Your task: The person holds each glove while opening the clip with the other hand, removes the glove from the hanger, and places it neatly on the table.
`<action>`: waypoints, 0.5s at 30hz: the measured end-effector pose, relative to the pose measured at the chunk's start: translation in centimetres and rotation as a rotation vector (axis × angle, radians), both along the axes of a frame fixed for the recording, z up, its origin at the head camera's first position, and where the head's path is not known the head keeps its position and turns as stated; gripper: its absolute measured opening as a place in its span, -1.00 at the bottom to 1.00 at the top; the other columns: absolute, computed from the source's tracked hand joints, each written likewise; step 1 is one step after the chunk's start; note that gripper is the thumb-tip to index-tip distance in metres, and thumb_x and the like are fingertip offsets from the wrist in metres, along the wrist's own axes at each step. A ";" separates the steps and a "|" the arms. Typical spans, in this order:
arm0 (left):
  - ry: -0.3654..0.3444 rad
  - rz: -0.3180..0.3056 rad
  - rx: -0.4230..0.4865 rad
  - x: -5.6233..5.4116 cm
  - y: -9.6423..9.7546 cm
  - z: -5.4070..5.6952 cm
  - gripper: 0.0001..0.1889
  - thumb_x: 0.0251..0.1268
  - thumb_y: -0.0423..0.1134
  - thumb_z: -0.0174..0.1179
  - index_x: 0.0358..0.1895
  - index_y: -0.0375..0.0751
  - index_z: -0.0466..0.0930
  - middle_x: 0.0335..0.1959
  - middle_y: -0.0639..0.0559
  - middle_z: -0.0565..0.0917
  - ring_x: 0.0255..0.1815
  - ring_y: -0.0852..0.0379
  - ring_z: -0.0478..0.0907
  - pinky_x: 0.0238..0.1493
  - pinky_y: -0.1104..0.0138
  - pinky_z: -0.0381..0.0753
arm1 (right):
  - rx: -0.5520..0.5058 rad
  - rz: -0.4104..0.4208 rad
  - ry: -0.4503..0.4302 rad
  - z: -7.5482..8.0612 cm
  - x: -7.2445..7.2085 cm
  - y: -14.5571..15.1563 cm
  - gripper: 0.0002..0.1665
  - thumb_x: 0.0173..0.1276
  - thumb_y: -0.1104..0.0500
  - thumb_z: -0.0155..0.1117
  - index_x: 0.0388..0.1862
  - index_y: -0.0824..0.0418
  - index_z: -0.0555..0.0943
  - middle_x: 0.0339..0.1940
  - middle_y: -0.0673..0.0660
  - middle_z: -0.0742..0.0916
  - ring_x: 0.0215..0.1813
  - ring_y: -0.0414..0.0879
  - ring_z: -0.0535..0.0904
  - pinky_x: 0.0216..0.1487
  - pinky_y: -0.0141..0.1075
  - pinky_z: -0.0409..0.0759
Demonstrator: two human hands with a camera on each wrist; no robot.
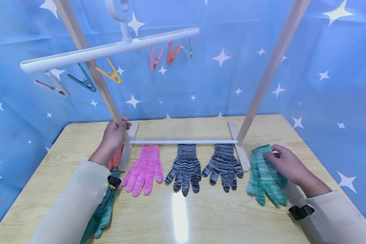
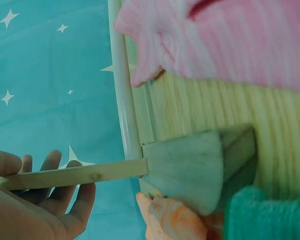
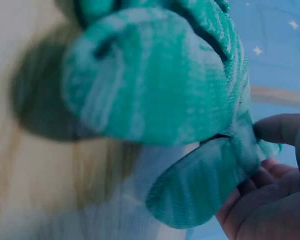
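Observation:
My left hand [image 1: 113,136] holds the lower part of the left wooden post [image 1: 105,96] of a rack. In the left wrist view the thumb and fingers lie on either side of that post [image 2: 110,172]. At the right my right hand [image 1: 286,166] pinches a green glove [image 1: 259,173] near its cuff. The glove is partly raised from the table, its fingers hanging down. Close up in the right wrist view, the glove [image 3: 160,85] fills the middle, with the thumb [image 3: 280,127] pressed against it.
A pink glove [image 1: 143,169] and two dark striped gloves [image 1: 186,169] lie beside the white crossbar [image 1: 183,142]. Orange [image 1: 115,159] and teal [image 1: 102,217] gloves sit partly under my left arm. A white hanger [image 1: 109,50] with several coloured clips hangs above. The right post [image 1: 271,67] leans outward.

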State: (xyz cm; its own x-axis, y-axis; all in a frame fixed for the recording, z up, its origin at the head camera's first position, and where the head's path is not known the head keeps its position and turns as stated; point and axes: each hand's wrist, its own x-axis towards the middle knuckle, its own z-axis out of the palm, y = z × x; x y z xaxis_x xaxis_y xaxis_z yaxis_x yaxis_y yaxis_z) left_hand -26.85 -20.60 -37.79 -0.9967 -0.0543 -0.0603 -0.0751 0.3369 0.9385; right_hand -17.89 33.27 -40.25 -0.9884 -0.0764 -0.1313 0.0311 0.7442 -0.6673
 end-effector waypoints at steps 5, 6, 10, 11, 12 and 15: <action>-0.006 -0.026 -0.032 0.3 -0.2 -0.2 -0.60 0.69 -0.13 -0.33 0.32 -0.32 0.22 0.32 -0.36 0.40 0.43 -0.25 0.32 0.41 -0.14 0.32 | 0.047 0.030 -0.008 -0.4 -0.3 0.5 -0.58 0.61 -0.05 -0.01 -0.27 0.26 0.22 -0.62 -0.02 0.22 -0.64 -0.14 0.19 -0.61 -0.24 0.22; -0.008 -0.032 -0.038 0.3 -0.2 -0.2 -0.60 0.69 -0.13 -0.33 0.32 -0.32 0.22 0.33 -0.36 0.39 0.43 -0.25 0.32 0.41 -0.14 0.32 | 0.058 0.037 -0.008 -0.5 -0.3 0.6 -0.56 0.61 -0.05 0.01 -0.31 0.26 0.21 -0.61 -0.02 0.21 -0.64 -0.14 0.18 -0.60 -0.25 0.22; 0.001 -0.047 -0.053 0.4 -0.2 -0.3 -0.58 0.69 -0.11 -0.34 0.34 -0.32 0.21 0.33 -0.36 0.39 0.44 -0.26 0.31 0.42 -0.16 0.30 | 0.132 0.056 -0.010 -0.8 -0.6 1.0 -0.49 0.58 -0.06 0.07 -0.44 0.21 0.16 -0.61 -0.01 0.21 -0.64 -0.14 0.16 -0.58 -0.26 0.22; 0.002 -0.048 -0.057 0.4 -0.2 -0.3 -0.58 0.69 -0.11 -0.34 0.34 -0.32 0.21 0.33 -0.36 0.39 0.44 -0.26 0.30 0.42 -0.17 0.30 | 0.154 0.062 -0.018 -0.9 -0.6 1.1 -0.48 0.57 -0.07 0.08 -0.46 0.20 0.16 -0.62 -0.02 0.21 -0.64 -0.15 0.17 -0.58 -0.26 0.24; 0.001 -0.048 -0.060 0.3 -0.3 -0.3 -0.58 0.69 -0.11 -0.34 0.34 -0.32 0.21 0.33 -0.35 0.40 0.44 -0.25 0.30 0.43 -0.17 0.29 | 0.172 0.068 -0.032 -0.9 -0.7 1.3 -0.47 0.56 -0.08 0.09 -0.48 0.19 0.17 -0.64 -0.02 0.22 -0.65 -0.15 0.17 -0.57 -0.27 0.25; -0.006 -0.045 -0.065 0.1 -0.3 -0.3 -0.59 0.69 -0.11 -0.34 0.34 -0.30 0.21 0.33 -0.33 0.40 0.44 -0.25 0.30 0.43 -0.17 0.29 | 0.218 0.105 -0.070 -1.2 -1.0 1.6 -0.48 0.55 -0.09 0.11 -0.52 0.16 0.21 -0.67 -0.03 0.26 -0.66 -0.15 0.20 -0.56 -0.28 0.29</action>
State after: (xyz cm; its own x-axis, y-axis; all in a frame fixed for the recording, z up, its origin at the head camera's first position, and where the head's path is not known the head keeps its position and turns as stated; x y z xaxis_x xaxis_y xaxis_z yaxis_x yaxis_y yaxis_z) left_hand -26.70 -20.92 -38.11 -0.9978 -0.0136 -0.0645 -0.0646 0.4001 0.9142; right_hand -18.94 34.88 -41.40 -0.9644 -0.1404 -0.2239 -0.0133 0.8718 -0.4897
